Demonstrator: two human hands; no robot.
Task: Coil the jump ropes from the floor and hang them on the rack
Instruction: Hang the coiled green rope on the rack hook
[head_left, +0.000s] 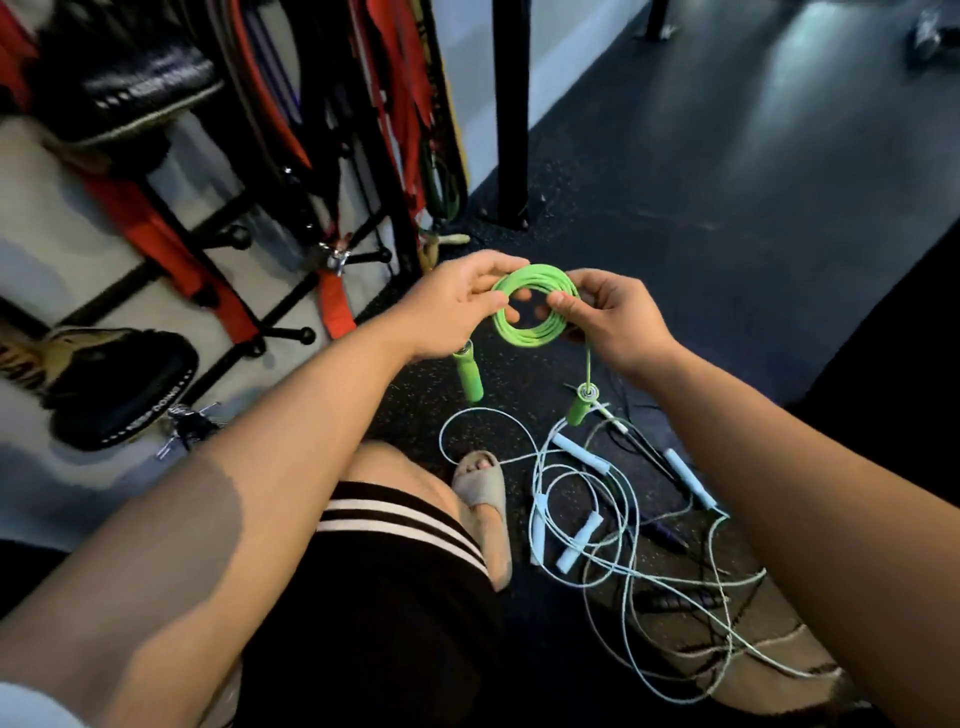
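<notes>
At nine o'clock a black padded mitt (122, 387), oval and stitched in white, lies low beside the rack (249, 218), whose thin black metal pegs end in round knobs. Red and black straps (395, 104), flat and woven, hang from the top of the rack; their upper ends are cut off by the frame, and motion blur smears the detail there.

Near the centre, the left hand (457, 306) pinches the ten o'clock side of the green jump rope (535, 306), a smooth glossy cord wound into a tight round coil of many turns. One green handle (467, 374), a matte cylinder, hangs below this hand, its top partly hidden by the palm. The right hand (613, 317) grips the coil's three o'clock side, thumb over the strands; both hands are closed on the coil, a little apart. A second green handle (581, 405) dangles from a single straight strand beneath it, with a metal bearing at its cap.

At six o'clock a foot in a pale rubbery sandal (483, 509) rests on the dark speckled rubber floor (727, 208). From five to four o'clock, pale blue jump ropes (613, 519) sprawl in loose tangled loops with light cylindrical handles; darker cords lie among them, hard to tell apart. The right forearm hides part of the tangle.
</notes>
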